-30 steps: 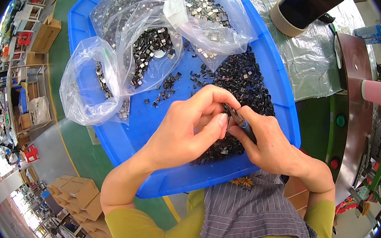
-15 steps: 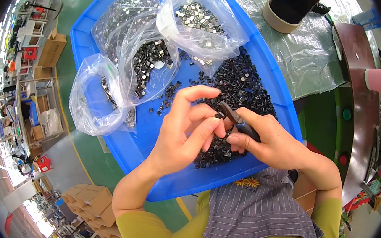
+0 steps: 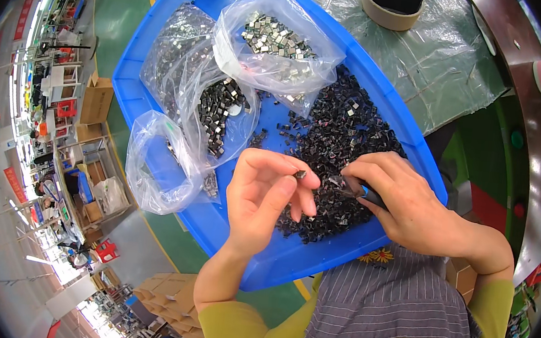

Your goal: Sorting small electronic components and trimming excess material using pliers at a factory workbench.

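A blue plastic tray (image 3: 238, 231) rests on my lap, holding a heap of small dark metal parts (image 3: 345, 137). My left hand (image 3: 265, 194) is raised over the tray, palm up, pinching one small dark part (image 3: 300, 174) between thumb and forefinger. My right hand (image 3: 404, 205) grips a small tool with a blue handle (image 3: 363, 191), its tip pointing left toward the pinched part. The two hands are a little apart.
Several clear plastic bags of similar metal parts (image 3: 269, 45) lie in the far and left part of the tray. A roll of tape (image 3: 390, 8) stands on a green table under clear sheeting (image 3: 437, 61). Shelves and cardboard boxes (image 3: 98, 100) line the floor at left.
The hands, pressed together over the heap a second ago, have separated. My left hand has drawn left with one small part, and the view has shifted so the tray sits higher.
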